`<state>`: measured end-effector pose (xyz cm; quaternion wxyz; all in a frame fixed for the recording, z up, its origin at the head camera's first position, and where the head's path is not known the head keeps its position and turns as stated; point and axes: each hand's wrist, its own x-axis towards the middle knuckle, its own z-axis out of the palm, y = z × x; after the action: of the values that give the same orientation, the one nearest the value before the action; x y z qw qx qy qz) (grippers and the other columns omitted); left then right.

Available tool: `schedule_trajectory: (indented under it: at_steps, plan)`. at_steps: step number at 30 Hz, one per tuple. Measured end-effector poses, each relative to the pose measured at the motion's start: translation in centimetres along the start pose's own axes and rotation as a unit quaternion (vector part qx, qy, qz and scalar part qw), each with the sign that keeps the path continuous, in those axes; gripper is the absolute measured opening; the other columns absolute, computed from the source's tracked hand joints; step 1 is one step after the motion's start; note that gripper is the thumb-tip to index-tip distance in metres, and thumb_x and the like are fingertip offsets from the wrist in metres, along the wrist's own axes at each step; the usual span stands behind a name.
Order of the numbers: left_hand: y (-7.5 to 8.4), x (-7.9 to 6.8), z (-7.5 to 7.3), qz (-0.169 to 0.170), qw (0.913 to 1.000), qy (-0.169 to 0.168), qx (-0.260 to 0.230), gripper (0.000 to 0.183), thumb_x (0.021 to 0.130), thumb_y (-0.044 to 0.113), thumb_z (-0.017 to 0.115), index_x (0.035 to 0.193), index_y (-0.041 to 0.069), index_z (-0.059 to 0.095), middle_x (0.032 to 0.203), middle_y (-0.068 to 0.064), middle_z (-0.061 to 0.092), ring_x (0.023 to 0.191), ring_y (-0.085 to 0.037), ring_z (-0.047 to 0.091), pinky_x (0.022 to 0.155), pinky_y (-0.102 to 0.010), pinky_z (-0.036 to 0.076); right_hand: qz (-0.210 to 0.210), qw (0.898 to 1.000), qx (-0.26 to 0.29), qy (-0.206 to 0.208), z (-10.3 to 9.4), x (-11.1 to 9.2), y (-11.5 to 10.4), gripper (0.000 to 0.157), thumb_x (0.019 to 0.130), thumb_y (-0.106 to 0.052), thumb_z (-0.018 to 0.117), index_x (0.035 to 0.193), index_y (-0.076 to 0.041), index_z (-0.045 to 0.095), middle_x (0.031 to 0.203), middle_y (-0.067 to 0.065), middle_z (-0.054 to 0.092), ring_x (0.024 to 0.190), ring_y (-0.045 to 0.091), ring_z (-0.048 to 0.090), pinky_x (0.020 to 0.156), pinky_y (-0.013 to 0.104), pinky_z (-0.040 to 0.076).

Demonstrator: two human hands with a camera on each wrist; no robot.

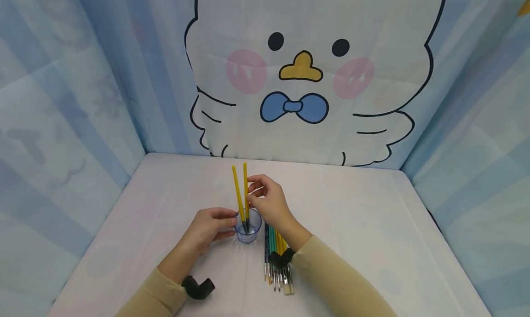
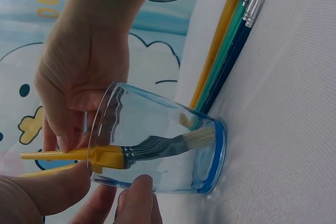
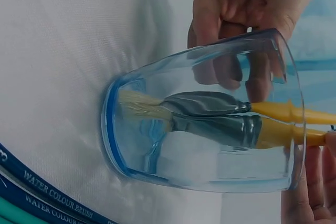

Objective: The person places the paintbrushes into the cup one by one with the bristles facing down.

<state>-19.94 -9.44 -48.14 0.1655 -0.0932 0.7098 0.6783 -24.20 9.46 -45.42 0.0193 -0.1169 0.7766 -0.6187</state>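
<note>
A clear bluish cup [image 1: 247, 238] stands upright on the table, and my left hand [image 1: 207, 226] holds it by its left side. Two yellow-handled paintbrushes lean inside, bristles down. My right hand [image 1: 270, 203] pinches the right-hand paintbrush [image 1: 246, 183] by its handle, above the rim. Beside it the other paintbrush [image 1: 237, 186] tilts left. Through the cup wall in the right wrist view, pale bristles [image 3: 137, 103] reach the bottom. The left wrist view shows my left thumb [image 2: 63, 190] near the rim and fingertips against the side.
To the right of the cup lies a row of paintbrushes [image 1: 272, 245] with dark blue, green and yellow handles, bristles toward me, partly under my right wrist. A pale cloth covers the table [image 1: 352, 239]. Behind it hangs a curtain [image 1: 290, 137] with a cartoon print.
</note>
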Motion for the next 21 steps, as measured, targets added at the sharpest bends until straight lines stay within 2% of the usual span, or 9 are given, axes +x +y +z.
schedule_trajectory:
  at_steps: [15,21]
  plan:
    - [0.08,-0.04,-0.08,0.005,1.0,-0.006,-0.006,0.028,0.093,0.007,0.073,0.12,-0.001,0.071,0.124,-0.022,0.069,0.1,-0.024,0.073,0.085,-0.039,0.066,0.004,1.0,0.003,-0.005,0.49,0.18,0.37,0.034,0.094,-0.002,0.069,0.122,-0.02,0.068,0.106,0.012,0.064,0.092,0.026,0.066,0.077,0.038,0.067]
    - [-0.13,0.21,-0.18,-0.001,1.0,-0.007,-0.006,0.028,0.093,0.007,0.073,0.119,0.0,0.072,0.124,-0.022,0.069,0.101,-0.027,0.073,0.084,-0.037,0.066,-0.003,1.0,-0.008,-0.008,0.55,0.08,0.69,0.03,0.095,-0.003,0.069,0.12,-0.019,0.07,0.105,0.011,0.066,0.093,0.024,0.067,0.078,0.034,0.067]
